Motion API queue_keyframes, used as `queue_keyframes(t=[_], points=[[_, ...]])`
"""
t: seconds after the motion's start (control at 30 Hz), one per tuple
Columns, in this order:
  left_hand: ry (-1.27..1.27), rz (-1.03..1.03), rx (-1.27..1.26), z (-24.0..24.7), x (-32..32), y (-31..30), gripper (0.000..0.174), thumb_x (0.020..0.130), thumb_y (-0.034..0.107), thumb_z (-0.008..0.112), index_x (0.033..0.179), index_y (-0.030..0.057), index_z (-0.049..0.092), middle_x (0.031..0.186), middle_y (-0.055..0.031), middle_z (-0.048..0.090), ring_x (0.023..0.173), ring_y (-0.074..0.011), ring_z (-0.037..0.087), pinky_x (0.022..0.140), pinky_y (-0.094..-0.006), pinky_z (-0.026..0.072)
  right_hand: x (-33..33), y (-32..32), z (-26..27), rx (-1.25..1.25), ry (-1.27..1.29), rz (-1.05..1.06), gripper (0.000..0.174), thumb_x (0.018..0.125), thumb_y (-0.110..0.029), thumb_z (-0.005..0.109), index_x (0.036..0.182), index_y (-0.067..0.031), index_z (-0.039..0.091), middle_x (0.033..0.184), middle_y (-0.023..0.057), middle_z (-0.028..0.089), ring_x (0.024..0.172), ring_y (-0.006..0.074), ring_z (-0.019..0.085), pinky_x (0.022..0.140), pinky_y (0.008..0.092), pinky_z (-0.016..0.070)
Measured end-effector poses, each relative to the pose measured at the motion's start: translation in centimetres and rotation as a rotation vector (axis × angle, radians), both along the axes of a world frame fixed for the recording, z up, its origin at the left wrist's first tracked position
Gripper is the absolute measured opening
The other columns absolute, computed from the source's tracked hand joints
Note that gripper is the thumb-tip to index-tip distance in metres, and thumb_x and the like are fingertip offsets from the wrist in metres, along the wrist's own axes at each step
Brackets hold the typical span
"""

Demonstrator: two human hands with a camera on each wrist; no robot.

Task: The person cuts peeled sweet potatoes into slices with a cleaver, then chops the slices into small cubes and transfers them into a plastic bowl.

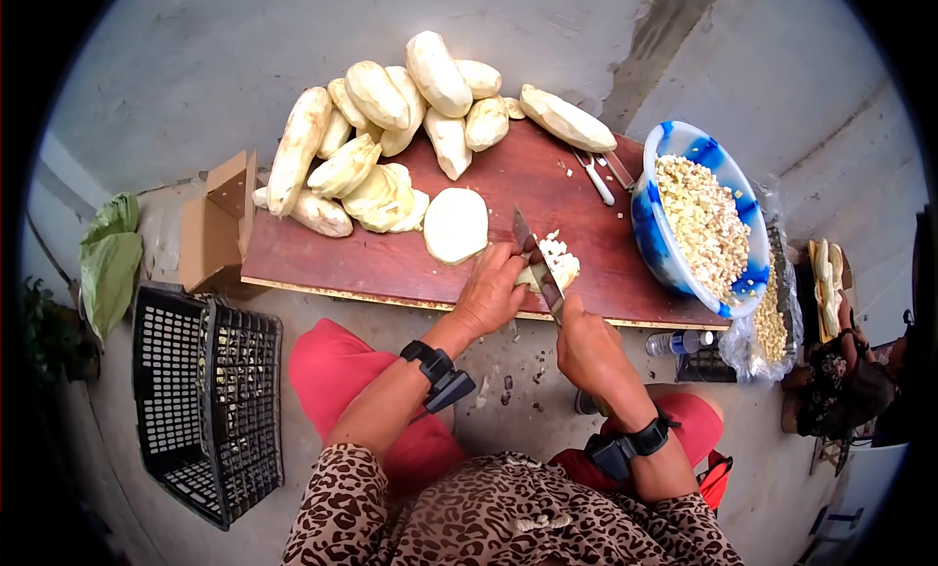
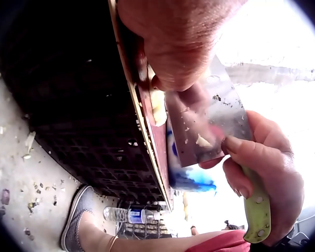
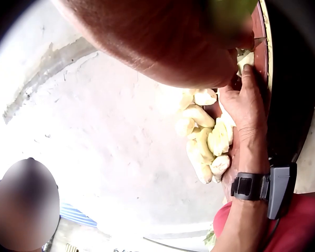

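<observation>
My right hand [image 1: 591,351] grips a cleaver [image 1: 547,276] by its green handle [image 2: 258,212]. The broad blade stands on edge at the front of the red-brown tabletop [image 1: 376,263]. On its left, my left hand [image 1: 486,294] holds a pale peeled vegetable piece [image 1: 529,279] with curled fingers close to the blade. Small white diced bits [image 1: 559,260] lie along the blade's right side. A large round slice [image 1: 455,226] lies flat beyond my left hand, beside a fanned stack of slices [image 1: 383,198].
Several whole peeled vegetables [image 1: 376,95] are heaped along the back. A peeler [image 1: 596,180] lies near the blue-and-white bowl [image 1: 647,229] of diced pieces at right. Black crates [image 1: 244,410] stand on the floor at left. A plastic bottle [image 1: 678,343] is below the bowl.
</observation>
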State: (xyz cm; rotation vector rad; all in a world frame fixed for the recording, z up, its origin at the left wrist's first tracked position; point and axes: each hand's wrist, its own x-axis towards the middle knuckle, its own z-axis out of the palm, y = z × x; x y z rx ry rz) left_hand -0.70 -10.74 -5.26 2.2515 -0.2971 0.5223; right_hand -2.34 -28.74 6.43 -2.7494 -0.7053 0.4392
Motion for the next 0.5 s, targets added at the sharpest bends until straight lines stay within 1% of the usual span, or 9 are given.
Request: queue_keyframes(t=[0.13, 0.2, 0.23, 0.33, 0.5], points=[[0.013, 0.004, 0.022, 0.3, 0.0, 0.0, 0.035, 0.074, 0.003, 0.071, 0.106, -0.0025, 0.058, 0.113, -0.0177, 0.053, 0.11, -0.0381, 0.051, 0.095, -0.0441, 0.0431, 0.7, 0.6, -1.2, 0.036, 0.013, -0.012, 0.018, 0.083, 0.001, 0.053, 0.099, 0.0024, 0.045, 0.078, 0.031, 0.066, 0.076, 0.0479, 0.067, 0.068, 0.0542, 0.0531], [0.014, -0.005, 0.021, 0.1, -0.1, 0.0, 0.035, 0.074, 0.003, 0.071, 0.106, -0.0028, 0.058, 0.114, -0.018, 0.053, 0.11, -0.0384, 0.051, 0.095, -0.0442, 0.0432, 1.3, 1.1, -4.3, 0.108, -0.103, 0.021, 0.019, 0.083, 0.0, 0.054, 0.099, 0.0016, 0.044, 0.076, 0.0301, 0.066, 0.074, 0.0482, 0.066, 0.068, 0.0546, 0.0527], [0.01, -0.012, 0.023, 0.2, 0.1, 0.0, 0.035, 0.074, 0.003, 0.071, 0.106, -0.0029, 0.058, 0.114, -0.0181, 0.053, 0.11, -0.0385, 0.051, 0.095, -0.0443, 0.0432, 1.6, 1.3, -4.9, 0.146, -0.167, 0.035, 0.019, 0.083, -0.001, 0.054, 0.099, 0.0012, 0.044, 0.075, 0.0296, 0.065, 0.073, 0.0483, 0.066, 0.067, 0.0548, 0.0525], [0.023, -0.034, 0.024, 0.4, -0.2, 0.2, 0.036, 0.075, 0.002, 0.07, 0.108, -0.0032, 0.057, 0.117, -0.0187, 0.053, 0.112, -0.0391, 0.051, 0.096, -0.0444, 0.0434, 2.2, 1.5, -4.9, 0.16, -0.15, -0.017, 0.018, 0.085, -0.002, 0.055, 0.098, 0.0013, 0.043, 0.073, 0.0292, 0.064, 0.072, 0.0488, 0.065, 0.066, 0.0551, 0.0518], [-0.014, -0.046, -0.018, 0.5, -0.5, 0.4, 0.04, 0.076, 0.001, 0.069, 0.112, -0.0032, 0.054, 0.118, -0.0191, 0.052, 0.112, -0.0396, 0.052, 0.095, -0.0439, 0.0441, 1.7, 0.8, -4.6, 0.251, -0.153, -0.039, 0.014, 0.088, -0.004, 0.053, 0.096, 0.0026, 0.043, 0.071, 0.03, 0.063, 0.071, 0.0495, 0.064, 0.065, 0.0559, 0.0507]])
